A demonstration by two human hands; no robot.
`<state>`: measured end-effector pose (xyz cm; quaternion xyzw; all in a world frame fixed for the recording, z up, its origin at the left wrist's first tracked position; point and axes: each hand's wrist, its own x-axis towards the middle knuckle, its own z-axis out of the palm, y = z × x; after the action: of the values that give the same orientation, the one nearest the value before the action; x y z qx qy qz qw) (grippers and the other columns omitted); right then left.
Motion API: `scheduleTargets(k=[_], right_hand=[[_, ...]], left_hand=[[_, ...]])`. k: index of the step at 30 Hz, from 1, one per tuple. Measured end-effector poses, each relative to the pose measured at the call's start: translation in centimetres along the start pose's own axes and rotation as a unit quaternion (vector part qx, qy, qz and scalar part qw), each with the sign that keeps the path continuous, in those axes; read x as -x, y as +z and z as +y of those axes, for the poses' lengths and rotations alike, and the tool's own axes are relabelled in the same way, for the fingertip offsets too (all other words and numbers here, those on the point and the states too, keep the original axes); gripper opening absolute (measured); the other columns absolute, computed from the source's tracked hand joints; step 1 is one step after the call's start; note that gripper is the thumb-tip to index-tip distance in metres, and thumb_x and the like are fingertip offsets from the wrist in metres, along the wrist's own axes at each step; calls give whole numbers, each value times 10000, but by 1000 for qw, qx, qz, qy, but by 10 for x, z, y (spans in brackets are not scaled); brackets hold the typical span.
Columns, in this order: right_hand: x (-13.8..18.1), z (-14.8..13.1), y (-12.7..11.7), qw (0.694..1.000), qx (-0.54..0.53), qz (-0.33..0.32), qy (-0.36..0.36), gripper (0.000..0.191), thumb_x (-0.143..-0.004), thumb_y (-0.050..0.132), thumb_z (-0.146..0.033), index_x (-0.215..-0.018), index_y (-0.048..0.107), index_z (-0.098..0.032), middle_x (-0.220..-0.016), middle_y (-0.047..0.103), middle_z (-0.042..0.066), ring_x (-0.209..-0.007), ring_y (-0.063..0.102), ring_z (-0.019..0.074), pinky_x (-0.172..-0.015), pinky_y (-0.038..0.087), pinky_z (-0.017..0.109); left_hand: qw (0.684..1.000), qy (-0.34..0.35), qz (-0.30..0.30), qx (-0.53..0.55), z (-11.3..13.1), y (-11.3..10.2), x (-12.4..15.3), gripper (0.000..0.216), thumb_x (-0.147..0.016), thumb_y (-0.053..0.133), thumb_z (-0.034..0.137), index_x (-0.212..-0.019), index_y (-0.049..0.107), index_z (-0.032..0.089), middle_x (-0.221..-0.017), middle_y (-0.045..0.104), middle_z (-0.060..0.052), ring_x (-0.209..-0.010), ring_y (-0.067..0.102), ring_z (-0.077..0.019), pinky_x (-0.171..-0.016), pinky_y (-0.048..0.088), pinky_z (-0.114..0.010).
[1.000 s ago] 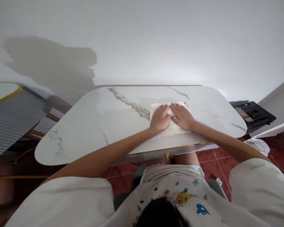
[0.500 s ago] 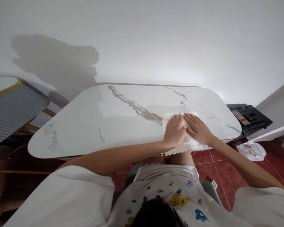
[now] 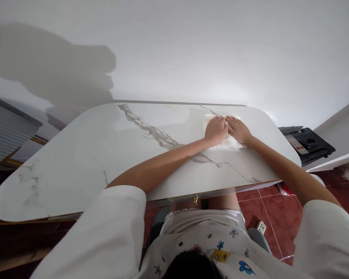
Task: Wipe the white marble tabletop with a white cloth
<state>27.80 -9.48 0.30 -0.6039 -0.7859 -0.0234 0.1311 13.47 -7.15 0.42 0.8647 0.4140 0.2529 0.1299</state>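
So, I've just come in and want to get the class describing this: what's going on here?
A person's left hand and right hand rest side by side on a white cloth. The cloth lies spread on the right-hand part of a white, marble-patterned tabletop. Its far edge runs along a wall, and a black case sits just beyond its right end.
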Motion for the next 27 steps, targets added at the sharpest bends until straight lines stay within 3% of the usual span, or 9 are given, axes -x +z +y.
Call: scheduleTargets(k=[3, 8, 14, 21, 27], right_hand=[[-40, 19, 7, 1000, -12, 1, -13, 536, -917, 315, -318, -1405, 434, -129, -1473, 433, 81, -1368, 359, 260, -1123, 297, 427], [-89, 44, 15, 999, -48, 11, -21, 517, -902, 350, -282, -1387, 458, -139, -1444, 469, 76, -1335, 400, 248, -1104, 324, 370], [-116, 54, 20, 998, -51, 29, 9, 420, -920, 329, -250, -1255, 559, -141, -1275, 596, 112, -1143, 544, 262, -962, 417, 365], [-128, 69, 36, 997, -44, 60, -26, 438, -934, 297, -311, -1255, 553, -159, -1275, 604, 106, -1174, 529, 280, -1006, 409, 435], [-108, 58, 39, 998, -15, 50, -33, 508, -956, 250, -370, -1354, 470, -144, -1411, 497, 107, -1336, 389, 292, -1112, 300, 483]], left_hand=[[1000, -19, 19, -14, -19, 6, -33, 434, -886, 302, 142, -1253, 534, 141, -1311, 559, -103, -1315, 405, -242, -1133, 280, -389], [997, -60, 41, -29, -42, 17, -78, 441, -885, 323, 147, -1289, 499, 135, -1416, 467, -121, -1381, 303, -288, -1148, 220, -461], [998, -28, 28, -41, -62, 18, -110, 395, -882, 314, 133, -1179, 573, 135, -1255, 586, -128, -1245, 450, -263, -1080, 310, -422], [997, -31, 36, -63, -63, 16, -110, 395, -891, 314, 154, -1187, 576, 146, -1249, 597, -112, -1208, 478, -248, -1059, 323, -383], [997, -16, 25, -70, -55, 11, -85, 446, -899, 300, 158, -1295, 505, 143, -1356, 524, -111, -1280, 413, -252, -1085, 296, -399]])
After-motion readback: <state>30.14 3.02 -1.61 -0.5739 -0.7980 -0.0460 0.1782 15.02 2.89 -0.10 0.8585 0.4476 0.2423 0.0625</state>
